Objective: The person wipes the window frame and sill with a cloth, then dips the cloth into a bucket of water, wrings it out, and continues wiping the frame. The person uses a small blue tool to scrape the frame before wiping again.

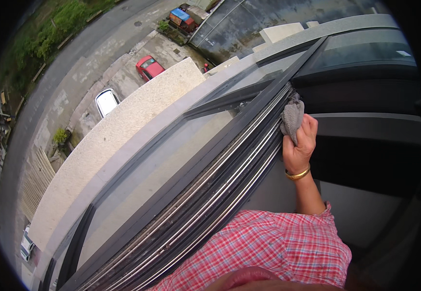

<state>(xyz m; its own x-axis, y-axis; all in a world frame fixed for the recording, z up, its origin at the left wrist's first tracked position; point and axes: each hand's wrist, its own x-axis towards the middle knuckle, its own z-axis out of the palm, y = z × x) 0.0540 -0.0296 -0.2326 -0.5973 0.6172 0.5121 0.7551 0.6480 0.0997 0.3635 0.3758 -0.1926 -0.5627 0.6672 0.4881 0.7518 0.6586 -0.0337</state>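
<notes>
My right hand (pixel 301 142) is closed around a crumpled grey cloth (pixel 292 118), with a gold-coloured bangle (pixel 298 174) at the wrist. The cloth lies against the upper right end of a sliding window's sill track (pixel 228 185), beside the dark upright frame. Several bright metal rails run along the track, with dark grooves between them that hold dirt and specks. My left hand is out of view.
A dark metal railing frame with glass panes (pixel 148 182) borders the track on its outer side. Beyond it are a pale ledge (pixel 123 127) and, far below, a road (pixel 98 47), a red car (pixel 150 68) and a white car (pixel 107 102). Dark glass panels (pixel 359 91) stand at the right.
</notes>
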